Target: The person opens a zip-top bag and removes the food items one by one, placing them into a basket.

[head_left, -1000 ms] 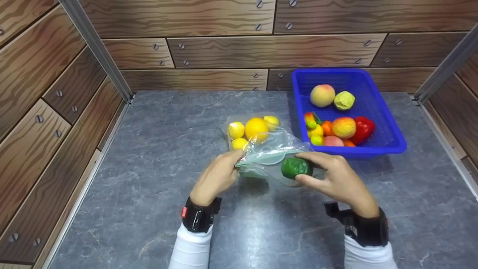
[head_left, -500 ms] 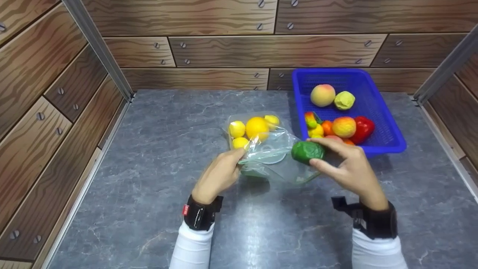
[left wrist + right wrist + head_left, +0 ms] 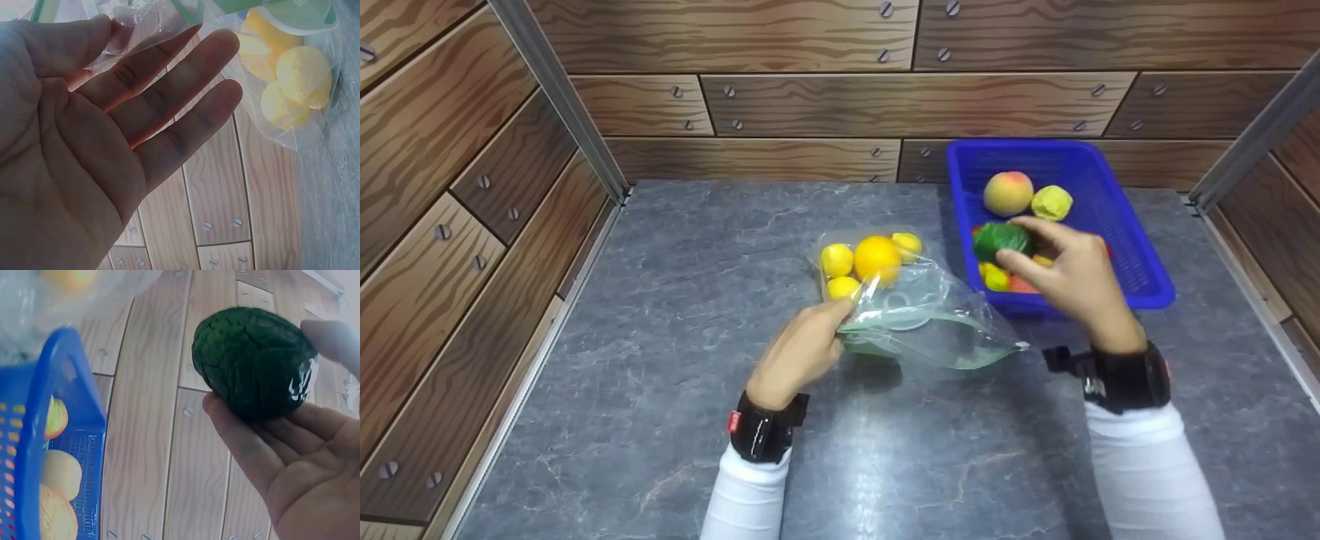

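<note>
My left hand [image 3: 799, 352] pinches the rim of a clear zip bag [image 3: 896, 322] between thumb and index finger; the other fingers are extended in the left wrist view. An orange [image 3: 876, 255] and several lemons [image 3: 836, 260] lie in the far end of the bag, its mouth gaping toward me. In my right hand [image 3: 1076, 281], a wrinkled dark green avocado [image 3: 1001, 241] is held between thumb and fingers, over the near part of the blue basket [image 3: 1144, 251]. The right wrist view shows that avocado [image 3: 253, 363] whole, fingers beneath it.
At the far end of the basket sit a peach [image 3: 1008, 193] and a crumpled yellow-green piece [image 3: 1051, 202]. More fruit in its near end is partly hidden by my right hand. Wood-patterned walls [image 3: 810, 105] enclose the grey tabletop [image 3: 675, 315] at the back and sides.
My right hand has carried the avocado from the bag's mouth up and right, over the basket. The bag's right edge has come free of it. The left hand stays nearly still.
</note>
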`<action>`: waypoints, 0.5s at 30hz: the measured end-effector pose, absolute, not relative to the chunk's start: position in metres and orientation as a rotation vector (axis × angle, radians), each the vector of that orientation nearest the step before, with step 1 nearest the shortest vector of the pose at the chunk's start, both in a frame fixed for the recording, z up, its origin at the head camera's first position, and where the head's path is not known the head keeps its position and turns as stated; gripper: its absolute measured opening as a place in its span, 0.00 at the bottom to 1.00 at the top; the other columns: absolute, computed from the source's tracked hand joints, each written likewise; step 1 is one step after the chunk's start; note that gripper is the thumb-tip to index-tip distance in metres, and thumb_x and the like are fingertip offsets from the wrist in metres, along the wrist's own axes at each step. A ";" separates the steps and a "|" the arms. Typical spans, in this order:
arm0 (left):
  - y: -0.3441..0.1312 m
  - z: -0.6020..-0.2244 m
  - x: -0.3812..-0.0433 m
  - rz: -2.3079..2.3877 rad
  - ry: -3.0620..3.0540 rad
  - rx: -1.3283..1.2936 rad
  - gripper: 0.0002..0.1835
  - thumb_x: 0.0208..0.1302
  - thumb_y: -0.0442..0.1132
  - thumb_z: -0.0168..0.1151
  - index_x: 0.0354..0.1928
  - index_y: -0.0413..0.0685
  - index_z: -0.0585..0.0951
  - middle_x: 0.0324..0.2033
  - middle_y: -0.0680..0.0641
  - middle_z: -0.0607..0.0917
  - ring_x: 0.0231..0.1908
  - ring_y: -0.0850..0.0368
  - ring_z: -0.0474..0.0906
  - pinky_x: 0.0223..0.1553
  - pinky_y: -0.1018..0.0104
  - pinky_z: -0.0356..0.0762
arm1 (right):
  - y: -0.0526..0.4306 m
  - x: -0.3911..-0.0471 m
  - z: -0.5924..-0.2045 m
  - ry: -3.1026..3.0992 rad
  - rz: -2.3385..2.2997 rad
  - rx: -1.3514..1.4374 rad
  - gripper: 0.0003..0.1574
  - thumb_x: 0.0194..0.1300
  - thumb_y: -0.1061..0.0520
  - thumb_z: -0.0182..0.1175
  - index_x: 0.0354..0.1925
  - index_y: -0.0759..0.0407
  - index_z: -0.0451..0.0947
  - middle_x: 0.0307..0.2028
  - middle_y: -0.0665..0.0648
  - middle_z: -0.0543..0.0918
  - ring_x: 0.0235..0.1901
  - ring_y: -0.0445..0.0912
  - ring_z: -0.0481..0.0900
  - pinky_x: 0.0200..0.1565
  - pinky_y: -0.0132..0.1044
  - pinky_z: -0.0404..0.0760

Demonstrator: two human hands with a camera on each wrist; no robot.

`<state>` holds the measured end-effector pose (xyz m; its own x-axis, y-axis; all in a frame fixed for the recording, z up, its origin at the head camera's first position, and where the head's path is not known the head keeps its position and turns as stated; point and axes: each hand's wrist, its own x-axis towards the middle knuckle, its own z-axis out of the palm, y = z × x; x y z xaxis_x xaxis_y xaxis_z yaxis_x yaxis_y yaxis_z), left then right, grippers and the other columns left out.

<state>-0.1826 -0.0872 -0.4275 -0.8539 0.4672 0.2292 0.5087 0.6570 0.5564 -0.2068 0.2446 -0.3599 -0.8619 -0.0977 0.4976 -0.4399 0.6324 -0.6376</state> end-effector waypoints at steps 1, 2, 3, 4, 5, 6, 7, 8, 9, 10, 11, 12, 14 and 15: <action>-0.087 -0.427 -0.183 -0.969 -2.799 -0.824 0.16 0.59 0.19 0.57 0.43 0.46 0.78 0.37 0.47 0.84 0.40 0.52 0.82 0.42 0.61 0.84 | 0.246 -0.211 -0.358 -2.444 1.075 0.414 0.23 0.59 0.66 0.73 0.53 0.71 0.83 0.44 0.72 0.87 0.36 0.27 0.80 0.39 0.13 0.76; -0.088 -0.427 -0.183 -0.967 -2.799 -0.823 0.17 0.58 0.18 0.58 0.43 0.46 0.78 0.37 0.47 0.84 0.41 0.51 0.82 0.43 0.60 0.84 | 0.247 -0.216 -0.357 -2.455 1.035 0.400 0.23 0.60 0.64 0.73 0.53 0.71 0.83 0.43 0.72 0.88 0.35 0.32 0.81 0.38 0.13 0.74; -0.088 -0.427 -0.183 -0.963 -2.798 -0.823 0.17 0.58 0.19 0.58 0.43 0.46 0.78 0.38 0.47 0.84 0.41 0.51 0.83 0.44 0.60 0.84 | 0.248 -0.220 -0.355 -2.467 0.997 0.388 0.23 0.60 0.62 0.73 0.53 0.70 0.84 0.42 0.71 0.88 0.34 0.37 0.82 0.37 0.13 0.73; -0.088 -0.427 -0.183 -0.959 -2.798 -0.820 0.17 0.58 0.18 0.58 0.44 0.46 0.78 0.38 0.47 0.84 0.42 0.51 0.83 0.45 0.60 0.84 | 0.249 -0.225 -0.354 -2.478 0.962 0.376 0.24 0.61 0.60 0.73 0.54 0.69 0.84 0.41 0.71 0.88 0.34 0.43 0.83 0.36 0.15 0.71; -0.088 -0.427 -0.183 -0.963 -2.797 -0.819 0.17 0.58 0.18 0.58 0.44 0.46 0.78 0.38 0.47 0.84 0.42 0.51 0.83 0.44 0.60 0.84 | 0.251 -0.230 -0.353 -2.489 0.930 0.365 0.24 0.61 0.58 0.73 0.54 0.69 0.84 0.41 0.70 0.88 0.34 0.49 0.83 0.37 0.17 0.70; -0.089 -0.427 -0.183 -0.962 -2.794 -0.823 0.17 0.58 0.18 0.58 0.44 0.46 0.78 0.38 0.47 0.84 0.41 0.51 0.83 0.43 0.59 0.84 | 0.252 -0.234 -0.352 -2.502 0.906 0.359 0.25 0.62 0.57 0.72 0.54 0.69 0.84 0.41 0.70 0.88 0.34 0.54 0.83 0.37 0.20 0.69; -0.089 -0.427 -0.183 -0.962 -2.792 -0.823 0.17 0.57 0.18 0.57 0.43 0.46 0.78 0.37 0.47 0.84 0.40 0.51 0.82 0.42 0.59 0.84 | 0.254 -0.239 -0.352 -2.513 0.883 0.354 0.26 0.62 0.56 0.72 0.55 0.69 0.83 0.41 0.71 0.87 0.35 0.58 0.83 0.37 0.24 0.69; -0.089 -0.428 -0.183 -0.961 -2.789 -0.823 0.17 0.57 0.18 0.57 0.43 0.46 0.77 0.36 0.48 0.83 0.39 0.51 0.82 0.42 0.59 0.84 | 0.255 -0.243 -0.351 -2.528 0.861 0.347 0.26 0.62 0.55 0.72 0.55 0.69 0.83 0.42 0.71 0.87 0.36 0.60 0.83 0.38 0.28 0.70; -0.089 -0.428 -0.183 -0.958 -2.787 -0.824 0.17 0.57 0.18 0.57 0.42 0.47 0.77 0.36 0.48 0.83 0.39 0.52 0.81 0.42 0.59 0.83 | 0.256 -0.248 -0.351 -2.544 0.853 0.338 0.27 0.63 0.55 0.72 0.55 0.70 0.83 0.43 0.72 0.87 0.37 0.62 0.83 0.39 0.31 0.71; -0.088 -0.428 -0.183 -0.958 -2.786 -0.825 0.17 0.56 0.18 0.56 0.41 0.47 0.77 0.35 0.48 0.82 0.39 0.52 0.81 0.41 0.59 0.83 | 0.258 -0.252 -0.350 -2.562 0.845 0.328 0.28 0.63 0.54 0.71 0.56 0.71 0.82 0.44 0.73 0.86 0.38 0.63 0.83 0.39 0.35 0.72; -0.088 -0.429 -0.183 -0.959 -2.786 -0.826 0.17 0.56 0.18 0.56 0.41 0.47 0.77 0.35 0.48 0.82 0.38 0.52 0.81 0.41 0.59 0.83 | 0.259 -0.256 -0.351 -2.581 0.834 0.318 0.29 0.64 0.54 0.71 0.56 0.72 0.81 0.45 0.74 0.86 0.39 0.64 0.83 0.40 0.40 0.74; -0.088 -0.429 -0.183 -0.954 -2.786 -0.827 0.17 0.56 0.18 0.56 0.41 0.46 0.76 0.35 0.48 0.82 0.38 0.52 0.81 0.42 0.58 0.83 | 0.261 -0.261 -0.351 -2.604 0.827 0.306 0.29 0.65 0.54 0.70 0.57 0.73 0.80 0.46 0.75 0.86 0.40 0.65 0.83 0.40 0.43 0.75; -0.088 -0.429 -0.183 -0.952 -2.789 -0.823 0.17 0.55 0.18 0.56 0.41 0.47 0.76 0.35 0.49 0.82 0.40 0.52 0.81 0.43 0.58 0.83 | 0.262 -0.269 -0.350 -2.658 0.825 0.271 0.31 0.66 0.53 0.69 0.58 0.75 0.79 0.48 0.77 0.84 0.42 0.67 0.83 0.42 0.52 0.79; -0.087 -0.428 -0.183 -0.956 -2.792 -0.823 0.17 0.55 0.18 0.57 0.41 0.47 0.76 0.36 0.49 0.82 0.40 0.51 0.81 0.43 0.58 0.83 | 0.263 -0.273 -0.351 -2.687 0.828 0.251 0.32 0.67 0.52 0.68 0.59 0.75 0.78 0.48 0.78 0.84 0.43 0.68 0.82 0.44 0.55 0.79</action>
<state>-0.1830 -0.0873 -0.4285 -0.8528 0.4648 0.2381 0.5131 0.6614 0.5471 -0.2730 0.2634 -0.3505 -0.9343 -0.0731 0.3489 -0.2568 0.8170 -0.5163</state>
